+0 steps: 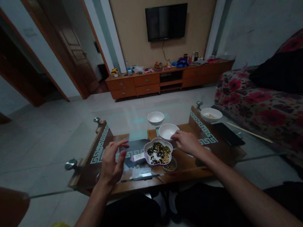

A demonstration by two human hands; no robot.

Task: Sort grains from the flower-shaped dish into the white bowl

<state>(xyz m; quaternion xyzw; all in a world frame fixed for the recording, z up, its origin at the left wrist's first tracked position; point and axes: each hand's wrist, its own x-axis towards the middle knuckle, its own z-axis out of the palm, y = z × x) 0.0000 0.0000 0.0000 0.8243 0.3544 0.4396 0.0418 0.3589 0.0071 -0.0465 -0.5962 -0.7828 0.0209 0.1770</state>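
In front of me a flower-shaped dish (147, 161) with a purple underside stands on the glass table, holding dark, green and pale beans or grains in patches. A pale tab with small print (139, 156) sticks out on its left. My left hand (112, 163) hovers left of the dish, fingers and thumb apart, with nothing in it. My right hand (186, 141) has its fingertips closed at the near right rim of a white bowl (168, 130), just behind the dish. No contents show in this bowl.
Another white bowl (156, 118) stands farther back, and a third bowl (211, 114) with pale bits inside is at the right. A dark tablet or phone (228, 134) and a thin stick (249, 133) lie beyond my right hand. A flowered sofa (271, 97) borders the right side.
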